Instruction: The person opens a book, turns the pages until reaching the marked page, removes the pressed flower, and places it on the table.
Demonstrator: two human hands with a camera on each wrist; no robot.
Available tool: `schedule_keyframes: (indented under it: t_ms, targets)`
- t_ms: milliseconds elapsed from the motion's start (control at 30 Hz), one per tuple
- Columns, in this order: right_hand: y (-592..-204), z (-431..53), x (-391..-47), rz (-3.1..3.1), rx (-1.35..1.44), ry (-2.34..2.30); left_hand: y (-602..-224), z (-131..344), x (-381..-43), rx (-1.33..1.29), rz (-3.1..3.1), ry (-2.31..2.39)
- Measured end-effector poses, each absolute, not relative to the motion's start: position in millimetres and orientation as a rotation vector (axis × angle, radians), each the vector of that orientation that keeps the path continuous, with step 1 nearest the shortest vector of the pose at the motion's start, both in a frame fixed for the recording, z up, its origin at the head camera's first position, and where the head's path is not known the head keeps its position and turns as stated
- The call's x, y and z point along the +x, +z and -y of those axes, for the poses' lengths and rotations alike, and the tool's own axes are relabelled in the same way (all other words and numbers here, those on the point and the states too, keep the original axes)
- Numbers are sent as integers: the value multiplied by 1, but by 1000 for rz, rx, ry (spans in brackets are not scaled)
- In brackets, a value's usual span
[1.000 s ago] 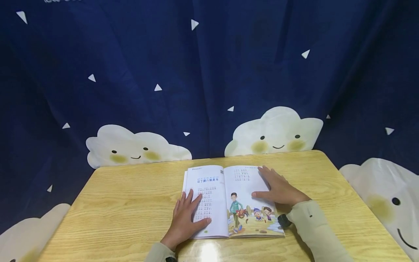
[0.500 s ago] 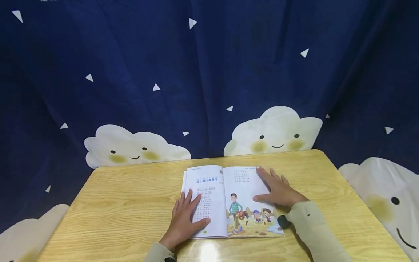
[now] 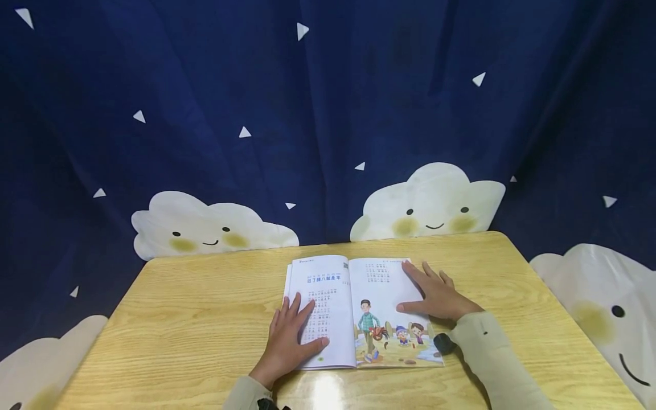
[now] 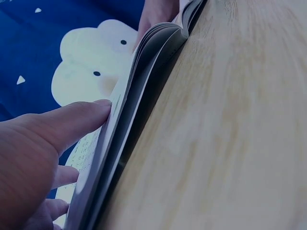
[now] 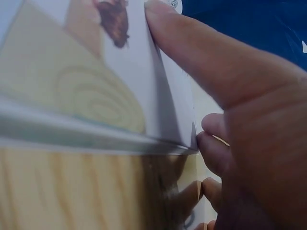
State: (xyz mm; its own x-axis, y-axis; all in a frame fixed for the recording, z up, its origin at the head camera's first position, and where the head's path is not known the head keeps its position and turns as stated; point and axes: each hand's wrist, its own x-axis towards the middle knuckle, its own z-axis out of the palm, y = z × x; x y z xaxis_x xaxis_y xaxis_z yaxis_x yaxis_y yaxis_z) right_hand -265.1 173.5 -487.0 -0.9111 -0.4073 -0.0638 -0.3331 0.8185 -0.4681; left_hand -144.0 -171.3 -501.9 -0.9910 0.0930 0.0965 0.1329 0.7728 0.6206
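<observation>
An open picture book (image 3: 381, 291) lies on the wooden table, with printed text on the left page and a drawing of a person with a rooster and two children on the right. Spread fingers of my left hand (image 3: 287, 343) rest on the left page. In the left wrist view, its thumb touches the page above the book's fanned lower edge (image 4: 132, 96). My right hand (image 3: 438, 295) lies over the right page's outer edge, index finger near the top corner. Its thumb presses on the page in the right wrist view, while the other fingers (image 5: 213, 146) sit beside the edge.
The pale wooden table (image 3: 205, 319) extends to both sides of the book. Behind it hangs a dark blue curtain (image 3: 328, 114) printed with white clouds and small triangles. A black band-like item (image 3: 443, 344) sits at my right cuff.
The head view has tilted slightly, so the scene sits a little higher. My right thumb has shifted slightly towards the page's outer edge; the book and left hand stay put.
</observation>
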Motion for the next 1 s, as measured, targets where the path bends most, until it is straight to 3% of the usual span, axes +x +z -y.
schedule_keyframes:
  t_ms: [1000]
  targets:
    - [-486, -170, -267, -2846, -558, -657, -504, 171, -144, -173, 2906, -1003]
